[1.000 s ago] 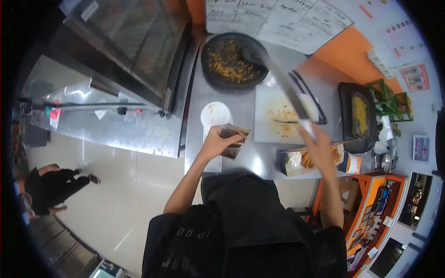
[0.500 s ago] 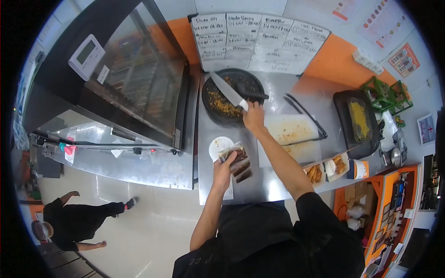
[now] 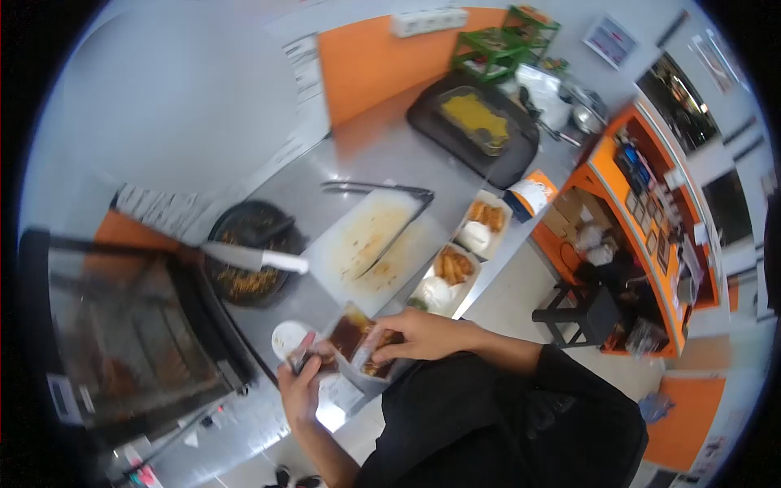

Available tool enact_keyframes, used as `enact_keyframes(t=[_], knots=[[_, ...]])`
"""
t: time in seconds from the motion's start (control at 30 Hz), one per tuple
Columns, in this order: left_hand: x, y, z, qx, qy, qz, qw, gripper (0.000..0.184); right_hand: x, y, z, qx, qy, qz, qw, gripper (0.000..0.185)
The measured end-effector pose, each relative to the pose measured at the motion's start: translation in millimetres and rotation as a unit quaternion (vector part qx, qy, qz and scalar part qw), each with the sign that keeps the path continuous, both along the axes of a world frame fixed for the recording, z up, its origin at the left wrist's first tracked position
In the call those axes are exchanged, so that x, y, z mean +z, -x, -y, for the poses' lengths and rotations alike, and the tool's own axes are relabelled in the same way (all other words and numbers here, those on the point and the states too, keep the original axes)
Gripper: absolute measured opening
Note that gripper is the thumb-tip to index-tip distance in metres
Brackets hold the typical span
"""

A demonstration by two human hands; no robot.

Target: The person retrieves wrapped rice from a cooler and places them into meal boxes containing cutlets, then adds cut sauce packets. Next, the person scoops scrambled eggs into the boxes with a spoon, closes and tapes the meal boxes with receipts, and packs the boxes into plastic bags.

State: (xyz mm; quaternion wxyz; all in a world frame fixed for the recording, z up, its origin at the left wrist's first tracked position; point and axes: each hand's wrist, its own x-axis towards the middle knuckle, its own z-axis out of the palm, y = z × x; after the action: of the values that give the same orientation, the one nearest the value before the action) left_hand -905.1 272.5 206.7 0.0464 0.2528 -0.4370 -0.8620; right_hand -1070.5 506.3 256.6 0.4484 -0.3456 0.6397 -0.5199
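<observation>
My left hand (image 3: 301,390) is closed on a small clear packet, blurred by motion. Beside it, my right hand (image 3: 423,333) grips clear sauce packets (image 3: 350,331) with dark brown contents. Just behind the left hand is a round white dish (image 3: 289,337), partly covered. A knife (image 3: 281,261) with a white handle lies across the rim of a black stone mortar (image 3: 297,240) that holds orange-brown crumbs and a dark pestle. To the right of the packets stand two open paper boxes, one near (image 3: 439,291) and one far (image 3: 482,228), with fried pieces and white rice.
Black tongs (image 3: 390,189) rest on a stained white cutting board (image 3: 342,252). Beyond are a dark tray (image 3: 517,154) with a yellow-filled container and an orange-and-white box (image 3: 533,195). A glass-fronted cabinet (image 3: 122,325) bounds the left side. Someone's shoes show at the bottom edge.
My right hand has let go of the knife, now lying on the mortar, and has come down to the sauce packets by my left hand. The view has turned to the right.
</observation>
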Motion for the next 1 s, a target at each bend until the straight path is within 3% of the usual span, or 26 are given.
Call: enact_keyframes(t=[0.07, 0.13, 0.17, 0.2, 0.27, 0.3, 0.33, 0.37, 0.47, 0.53, 0.57, 0.63, 0.67, 0.73, 0.77, 0.8, 0.87, 0.9, 0.93, 0.97, 1.0], knots=[[20, 6, -5, -0.009, 0.032, 0.038, 0.999, 0.068, 44, 18, -54, -0.08, 0.046, 0.044, 0.995, 0.027], [16, 16, -11, 0.012, 0.06, 0.045, 0.997, 0.065, 57, 49, -117, -0.145, 0.017, -0.021, 0.989, 0.031], [10, 21, -15, 0.031, 0.072, 0.043, 0.996, 0.061, 61, 67, -154, -0.181, -0.04, -0.017, 0.982, 0.034], [3, 27, -20, 0.051, 0.083, 0.041, 0.994, 0.057, 79, 87, -184, -0.222, -0.085, -0.013, 0.971, 0.021], [-8, 38, -30, 0.094, 0.056, 0.018, 0.994, 0.046, 66, 132, -259, -0.295, -0.155, 0.032, 0.942, 0.02], [-16, 44, -37, 0.118, 0.04, 0.007, 0.992, 0.042, 64, 156, -291, -0.32, -0.181, -0.025, 0.93, 0.021], [-25, 50, -45, 0.128, 0.056, -0.022, 0.99, 0.033, 73, 179, -316, -0.368, -0.246, 0.008, 0.897, 0.031], [-22, 62, -60, 0.139, 0.019, -0.056, 0.989, 0.029, 68, 209, -343, -0.415, -0.232, -0.011, 0.88, 0.032], [-21, 104, -106, 0.205, -0.038, -0.101, 0.973, 0.022, 70, 345, -423, -0.444, -0.187, -0.18, 0.858, 0.026], [-12, 137, -145, 0.28, -0.048, -0.081, 0.955, 0.023, 63, 507, -504, -0.385, -0.243, -0.268, 0.849, 0.037], [-9, 152, -163, 0.318, -0.055, -0.071, 0.944, 0.023, 77, 567, -520, -0.4, -0.295, -0.332, 0.802, 0.043], [-8, 168, -192, 0.269, -0.039, -0.086, 0.959, 0.026, 104, 684, -548, -0.428, -0.404, -0.432, 0.684, 0.056], [-3, 176, -210, 0.238, -0.042, -0.104, 0.965, 0.029, 120, 706, -531, -0.528, -0.43, -0.442, 0.584, 0.061], [19, 191, -257, 0.232, -0.022, -0.083, 0.969, 0.037, 113, 735, -514, -0.557, -0.236, -0.587, 0.539, 0.072], [28, 201, -279, 0.259, -0.003, -0.042, 0.965, 0.042, 111, 720, -489, -0.555, -0.073, -0.419, 0.715, 0.069], [41, 208, -296, 0.22, 0.01, -0.02, 0.975, 0.049, 105, 685, -446, -0.519, 0.013, -0.303, 0.799, 0.062], [64, 226, -330, 0.163, -0.015, 0.026, 0.986, 0.051, 97, 565, -364, -0.353, 0.03, -0.295, 0.887, 0.057], [69, 233, -344, 0.115, -0.041, 0.024, 0.992, 0.051, 68, 524, -348, -0.261, 0.014, -0.193, 0.946, 0.051], [71, 243, -359, 0.09, -0.019, 0.07, 0.993, 0.052, 39, 485, -335, -0.12, 0.071, -0.093, 0.986, 0.046], [71, 252, -374, 0.053, 0.0, 0.114, 0.992, 0.053, 39, 425, -312, -0.019, 0.016, -0.036, 0.999, 0.044], [59, 255, -384, 0.043, -0.007, 0.109, 0.993, 0.057, 35, 386, -295, 0.116, 0.002, -0.059, 0.991, 0.046]])
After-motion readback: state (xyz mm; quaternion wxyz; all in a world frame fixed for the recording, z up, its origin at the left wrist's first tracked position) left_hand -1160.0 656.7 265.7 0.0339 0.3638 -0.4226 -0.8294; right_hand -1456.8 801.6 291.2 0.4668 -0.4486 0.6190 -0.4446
